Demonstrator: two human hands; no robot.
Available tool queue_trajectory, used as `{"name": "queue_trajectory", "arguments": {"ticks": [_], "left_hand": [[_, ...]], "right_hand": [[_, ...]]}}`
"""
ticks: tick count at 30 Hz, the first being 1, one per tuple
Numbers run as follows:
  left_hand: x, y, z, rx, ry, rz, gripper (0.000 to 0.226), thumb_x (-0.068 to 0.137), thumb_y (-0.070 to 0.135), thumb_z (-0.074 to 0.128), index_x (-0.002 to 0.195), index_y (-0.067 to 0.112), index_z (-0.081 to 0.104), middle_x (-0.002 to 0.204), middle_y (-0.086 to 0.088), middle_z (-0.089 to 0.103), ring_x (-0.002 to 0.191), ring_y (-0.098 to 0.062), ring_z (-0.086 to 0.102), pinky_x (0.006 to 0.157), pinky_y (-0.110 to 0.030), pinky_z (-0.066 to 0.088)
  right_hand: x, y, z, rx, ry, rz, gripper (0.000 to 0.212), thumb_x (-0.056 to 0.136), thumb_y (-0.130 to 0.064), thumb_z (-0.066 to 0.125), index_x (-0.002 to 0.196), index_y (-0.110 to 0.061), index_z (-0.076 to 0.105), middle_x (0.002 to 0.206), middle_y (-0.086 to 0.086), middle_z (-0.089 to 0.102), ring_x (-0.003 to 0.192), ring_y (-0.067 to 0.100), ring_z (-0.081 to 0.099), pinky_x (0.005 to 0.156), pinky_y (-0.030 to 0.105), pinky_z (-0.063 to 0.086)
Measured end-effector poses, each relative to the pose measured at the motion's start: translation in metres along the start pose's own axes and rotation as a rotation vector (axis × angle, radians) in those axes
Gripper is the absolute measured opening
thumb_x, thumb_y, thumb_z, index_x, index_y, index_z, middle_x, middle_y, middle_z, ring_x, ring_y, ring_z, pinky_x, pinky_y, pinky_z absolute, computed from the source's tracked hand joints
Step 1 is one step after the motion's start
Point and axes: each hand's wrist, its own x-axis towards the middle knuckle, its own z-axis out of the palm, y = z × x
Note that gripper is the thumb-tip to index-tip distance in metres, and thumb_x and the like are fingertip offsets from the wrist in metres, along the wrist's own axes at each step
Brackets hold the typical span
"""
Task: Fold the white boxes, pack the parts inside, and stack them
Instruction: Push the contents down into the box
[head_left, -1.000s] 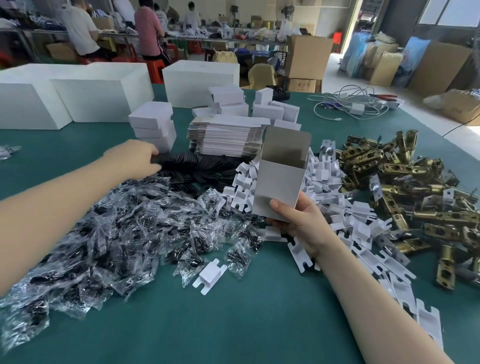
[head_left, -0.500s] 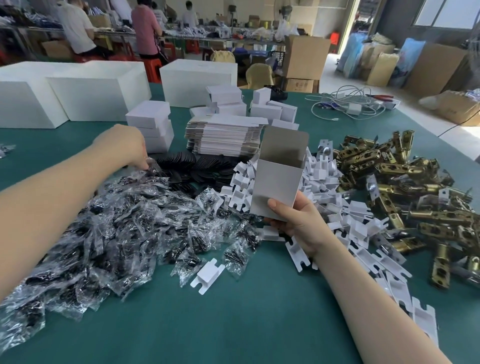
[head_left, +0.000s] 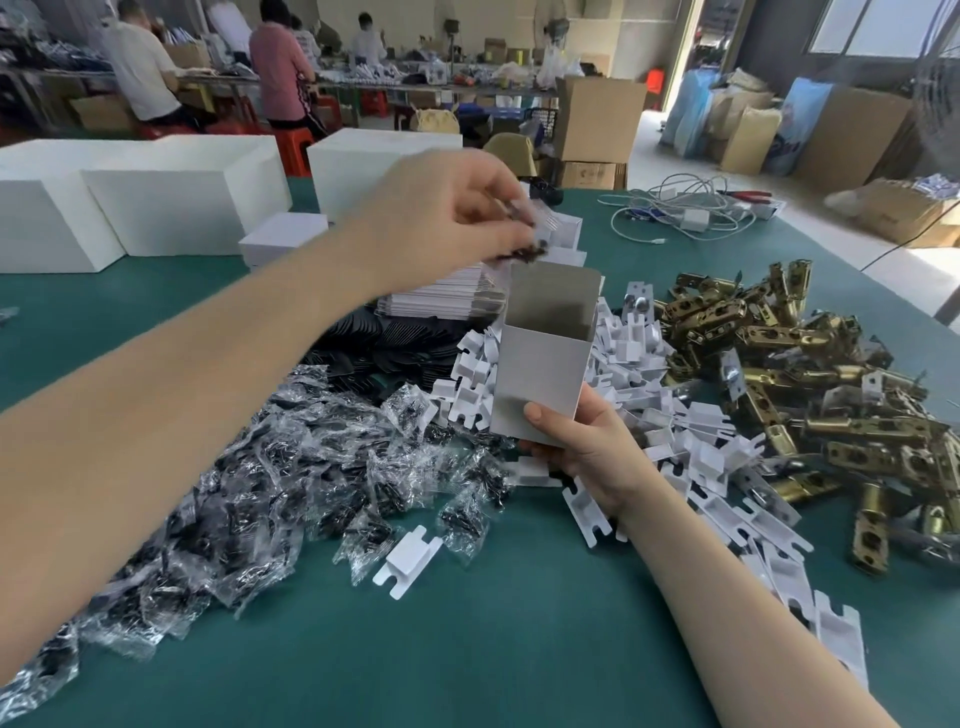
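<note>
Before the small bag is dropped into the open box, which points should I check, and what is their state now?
1. White box top open: ok.
2. Right hand grips the box at its bottom: ok.
3. Left hand pinches the screw bag: ok.
4. Bag directly above the opening: cannot tell; it seems a little to the left.
5. Box inside free of other parts: cannot tell.

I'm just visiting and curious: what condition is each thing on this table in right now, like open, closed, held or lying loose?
small white box: folded up, top flap open, held upright.
right hand: grips the box's lower end.
left hand: raised above the box's opening, pinching a bag.
clear screw bag: held in the air, blurred.
pile of screw bags: loose on the table.
white card inserts: loose heap.
brass latches: loose heap.
flat box blanks: unfolded, stacked.
</note>
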Motion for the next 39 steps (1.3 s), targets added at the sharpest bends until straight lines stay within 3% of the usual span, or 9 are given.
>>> {"name": "queue_trajectory", "arguments": {"ticks": [5, 9, 15, 21, 24, 27, 30, 33, 39], "left_hand": [[0.018, 0.002, 0.033, 0.318, -0.14, 0.106, 0.019, 0.085, 0.023, 0.076, 0.103, 0.024, 0.071, 0.087, 0.013, 0.067, 0.076, 0.015, 0.059, 0.07, -0.002, 0.044], [0.016, -0.004, 0.045, 0.42, -0.147, 0.103, 0.02, 0.083, 0.03, 0.078, 0.097, 0.024, 0.065, 0.084, 0.012, 0.068, 0.077, -0.003, 0.06, 0.073, -0.024, 0.048], [0.017, 0.0, 0.049, 0.536, -0.162, 0.133, 0.012, 0.086, 0.033, 0.074, 0.094, 0.024, 0.078, 0.088, 0.011, 0.071, 0.082, -0.006, 0.06, 0.076, -0.028, 0.05], [0.009, 0.002, 0.049, 0.543, -0.228, 0.108, 0.016, 0.094, 0.033, 0.064, 0.107, 0.026, 0.071, 0.095, 0.013, 0.072, 0.093, -0.008, 0.063, 0.083, -0.031, 0.049], [0.001, -0.003, 0.052, 0.603, -0.215, 0.148, 0.023, 0.099, 0.039, 0.053, 0.107, 0.024, 0.069, 0.082, 0.018, 0.064, 0.087, -0.012, 0.058, 0.076, -0.03, 0.04], [-0.014, -0.015, 0.066, 0.426, 0.051, 0.243, 0.023, 0.098, 0.03, 0.058, 0.111, 0.017, 0.072, 0.1, 0.003, 0.066, 0.099, -0.017, 0.057, 0.092, -0.03, 0.04], [-0.037, -0.029, 0.096, 0.063, 0.388, -0.012, 0.045, 0.096, 0.029, 0.061, 0.137, 0.016, 0.047, 0.126, 0.001, 0.047, 0.12, -0.017, 0.047, 0.104, -0.029, 0.038], [-0.053, -0.04, 0.13, -0.353, 0.385, -0.242, 0.051, 0.099, 0.037, 0.051, 0.143, 0.027, 0.029, 0.126, 0.001, 0.049, 0.114, -0.012, 0.056, 0.092, -0.028, 0.049], [-0.07, -0.062, 0.162, -0.459, 0.353, -0.185, 0.047, 0.099, 0.035, 0.046, 0.143, 0.034, 0.032, 0.131, 0.006, 0.058, 0.113, 0.002, 0.058, 0.089, -0.012, 0.046]], "right_hand": [[-0.001, -0.001, 0.0, 0.002, -0.007, -0.002, 0.048, 0.073, -0.017, 0.072, 0.119, -0.019, 0.061, 0.101, -0.002, 0.074, 0.088, 0.013, 0.071, 0.068, 0.025, 0.056], [0.001, 0.001, -0.001, -0.006, -0.008, 0.001, 0.05, 0.072, -0.019, 0.074, 0.12, -0.022, 0.061, 0.102, -0.003, 0.074, 0.088, 0.013, 0.07, 0.071, 0.026, 0.057], [0.002, 0.003, -0.003, -0.015, -0.008, 0.004, 0.052, 0.071, -0.02, 0.074, 0.122, -0.021, 0.061, 0.103, -0.002, 0.074, 0.088, 0.013, 0.07, 0.07, 0.025, 0.056], [0.002, 0.003, -0.003, -0.005, -0.008, -0.003, 0.049, 0.072, -0.017, 0.073, 0.12, -0.018, 0.061, 0.099, -0.002, 0.073, 0.085, 0.012, 0.07, 0.067, 0.025, 0.056], [0.002, 0.003, -0.002, -0.009, -0.007, -0.004, 0.047, 0.072, -0.018, 0.072, 0.117, -0.017, 0.061, 0.097, -0.002, 0.073, 0.084, 0.014, 0.068, 0.067, 0.025, 0.055], [0.002, 0.003, -0.003, -0.019, -0.007, -0.01, 0.046, 0.072, -0.019, 0.072, 0.117, -0.018, 0.062, 0.098, -0.001, 0.073, 0.084, 0.014, 0.069, 0.068, 0.025, 0.055], [0.002, 0.004, -0.005, -0.011, -0.017, -0.017, 0.046, 0.073, -0.016, 0.072, 0.118, -0.018, 0.062, 0.099, 0.0, 0.074, 0.086, 0.014, 0.071, 0.067, 0.025, 0.056], [0.002, 0.004, -0.003, -0.02, -0.003, -0.024, 0.048, 0.074, -0.017, 0.072, 0.12, -0.016, 0.061, 0.101, 0.001, 0.074, 0.089, 0.015, 0.071, 0.071, 0.028, 0.057], [0.001, 0.002, -0.002, -0.044, 0.051, -0.057, 0.061, 0.081, -0.018, 0.072, 0.136, -0.005, 0.049, 0.126, 0.021, 0.064, 0.115, 0.04, 0.062, 0.099, 0.055, 0.049]]}}
